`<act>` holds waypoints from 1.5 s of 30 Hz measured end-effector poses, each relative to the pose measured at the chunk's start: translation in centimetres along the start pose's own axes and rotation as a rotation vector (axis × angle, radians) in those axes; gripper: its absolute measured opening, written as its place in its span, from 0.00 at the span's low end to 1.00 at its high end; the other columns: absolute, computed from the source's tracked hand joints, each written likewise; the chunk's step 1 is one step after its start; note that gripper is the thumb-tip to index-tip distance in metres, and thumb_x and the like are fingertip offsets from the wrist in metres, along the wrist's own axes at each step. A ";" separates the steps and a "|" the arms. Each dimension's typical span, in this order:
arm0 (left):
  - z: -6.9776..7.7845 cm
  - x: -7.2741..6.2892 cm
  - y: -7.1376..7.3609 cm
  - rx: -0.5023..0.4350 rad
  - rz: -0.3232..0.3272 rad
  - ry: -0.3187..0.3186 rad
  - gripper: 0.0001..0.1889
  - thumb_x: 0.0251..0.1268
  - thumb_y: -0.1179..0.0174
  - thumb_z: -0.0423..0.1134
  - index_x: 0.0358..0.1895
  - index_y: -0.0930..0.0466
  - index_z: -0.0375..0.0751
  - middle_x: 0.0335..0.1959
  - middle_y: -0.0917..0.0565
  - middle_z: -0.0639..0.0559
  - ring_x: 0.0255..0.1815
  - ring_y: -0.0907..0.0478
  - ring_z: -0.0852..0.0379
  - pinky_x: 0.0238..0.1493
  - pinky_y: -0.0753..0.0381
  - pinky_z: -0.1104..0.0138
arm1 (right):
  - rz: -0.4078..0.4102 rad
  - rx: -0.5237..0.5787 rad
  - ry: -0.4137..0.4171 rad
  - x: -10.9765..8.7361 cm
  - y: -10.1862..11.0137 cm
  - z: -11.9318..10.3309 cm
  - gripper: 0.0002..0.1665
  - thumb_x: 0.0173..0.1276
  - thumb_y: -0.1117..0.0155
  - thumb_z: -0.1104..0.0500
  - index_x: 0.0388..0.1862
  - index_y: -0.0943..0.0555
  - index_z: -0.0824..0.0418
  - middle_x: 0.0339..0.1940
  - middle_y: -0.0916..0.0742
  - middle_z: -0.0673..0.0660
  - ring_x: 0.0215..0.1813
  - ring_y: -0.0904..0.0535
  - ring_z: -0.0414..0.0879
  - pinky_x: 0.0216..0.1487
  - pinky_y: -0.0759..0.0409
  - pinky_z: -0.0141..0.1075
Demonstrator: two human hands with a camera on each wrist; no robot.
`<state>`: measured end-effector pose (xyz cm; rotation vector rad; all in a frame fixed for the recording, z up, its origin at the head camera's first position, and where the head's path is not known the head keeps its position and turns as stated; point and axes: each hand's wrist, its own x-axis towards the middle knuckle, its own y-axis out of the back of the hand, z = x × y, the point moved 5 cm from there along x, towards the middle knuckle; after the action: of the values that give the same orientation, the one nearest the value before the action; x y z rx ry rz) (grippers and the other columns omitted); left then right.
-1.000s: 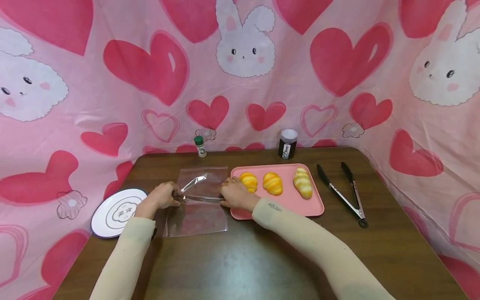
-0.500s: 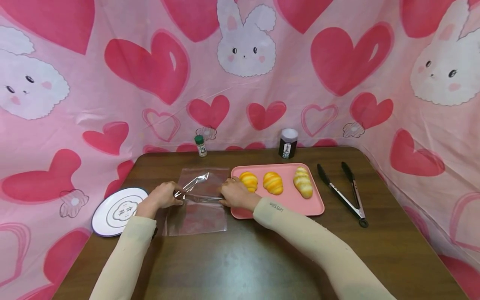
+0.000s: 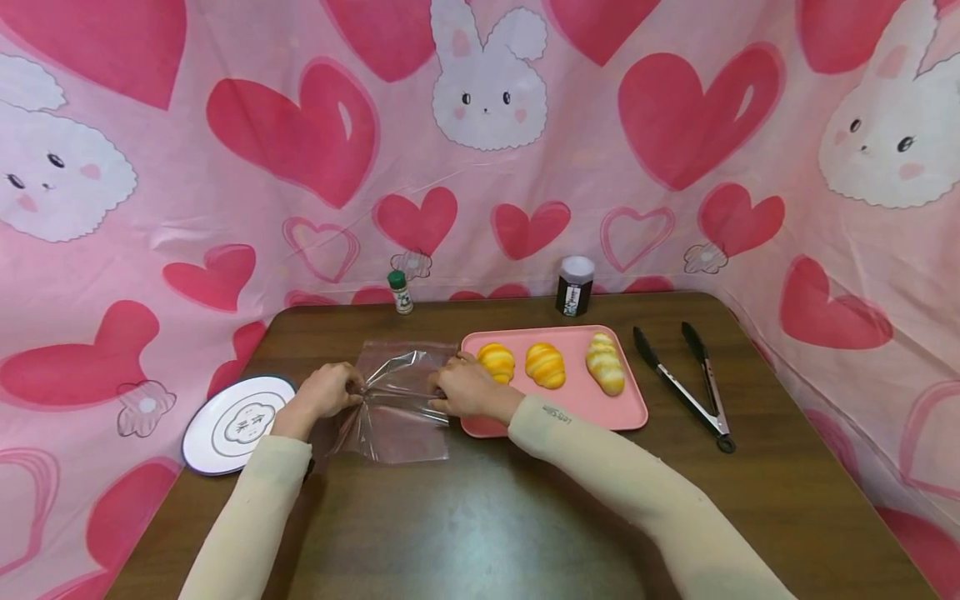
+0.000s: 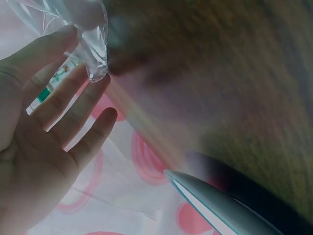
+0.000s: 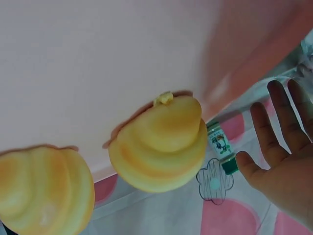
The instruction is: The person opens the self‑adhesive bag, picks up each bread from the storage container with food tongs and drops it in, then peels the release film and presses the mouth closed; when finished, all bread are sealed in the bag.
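A clear plastic bag (image 3: 408, 433) is held just over the table between my two hands, creased and drawn together on its left side. My left hand (image 3: 326, 392) pinches that gathered side; in the left wrist view the thumb and forefinger hold the plastic (image 4: 95, 49) while the other fingers spread away from it. On the opposite side my right hand (image 3: 471, 386) grips the bag's right edge, over the left rim of the pink tray (image 3: 566, 412). The right wrist view shows only a sliver of the bag, past the right hand's fingers (image 5: 266, 132).
The tray bears two rounded yellow croissants (image 3: 545, 367) and a longer bread roll (image 3: 604, 365). Black-tipped tongs (image 3: 712, 417) lie spread to its right. A white plate (image 3: 202, 437) lies left of my left hand. A green-capped shaker (image 3: 402, 296) and a dark jar (image 3: 575, 292) stand behind.
The plastic has bunched into creases at my left hand, and its near edge has drawn up slightly. My right hand has shifted a little to the left.
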<state>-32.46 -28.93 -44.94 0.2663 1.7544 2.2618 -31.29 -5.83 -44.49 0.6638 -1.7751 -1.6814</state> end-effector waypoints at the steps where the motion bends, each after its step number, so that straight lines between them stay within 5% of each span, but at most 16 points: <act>1: -0.1 0.0 0.0 0.000 0.008 0.001 0.05 0.57 0.29 0.37 0.36 0.12 0.45 0.42 0.13 0.44 0.43 0.17 0.43 0.48 0.19 0.44 | 0.003 0.021 0.000 -0.1 0.2 0.1 0.14 0.67 0.36 0.40 0.40 0.14 0.47 0.35 0.11 0.45 0.47 0.19 0.46 0.65 0.30 0.47; 18: 0.8 -1.4 2.8 -0.051 0.149 -0.116 0.08 0.56 0.31 0.31 0.40 0.12 0.38 0.43 0.12 0.41 0.47 0.16 0.40 0.52 0.19 0.45 | 0.086 0.314 -0.104 -2.6 4.4 4.8 0.12 0.71 0.39 0.52 0.47 0.14 0.53 0.46 0.10 0.50 0.50 0.16 0.49 0.59 0.24 0.48; 26: 1.6 -1.6 3.7 -0.064 0.198 -0.181 0.07 0.56 0.31 0.30 0.38 0.11 0.39 0.48 0.13 0.39 0.51 0.16 0.39 0.55 0.20 0.45 | 0.039 0.425 -0.263 -3.3 4.4 7.3 0.18 0.75 0.42 0.48 0.54 0.16 0.55 0.40 0.12 0.50 0.44 0.20 0.47 0.55 0.20 0.43; 36: 2.0 -1.9 4.3 -0.107 0.180 -0.159 0.09 0.58 0.33 0.29 0.42 0.11 0.40 0.55 0.16 0.37 0.56 0.20 0.34 0.60 0.25 0.42 | 0.033 0.464 -0.295 -3.5 4.3 8.0 0.18 0.76 0.44 0.48 0.54 0.16 0.56 0.40 0.13 0.50 0.41 0.22 0.46 0.52 0.19 0.41; 45: 1.8 -2.1 4.6 -0.172 0.211 -0.147 0.09 0.58 0.33 0.27 0.41 0.10 0.40 0.51 0.13 0.39 0.53 0.18 0.37 0.55 0.21 0.44 | 0.029 0.471 -0.299 -3.6 4.2 8.1 0.17 0.76 0.45 0.48 0.52 0.16 0.54 0.42 0.13 0.50 0.38 0.22 0.45 0.50 0.19 0.39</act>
<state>-30.38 -29.01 -40.01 0.5907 1.5102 2.4501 -34.40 2.71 -40.72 0.5976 -2.4195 -1.4030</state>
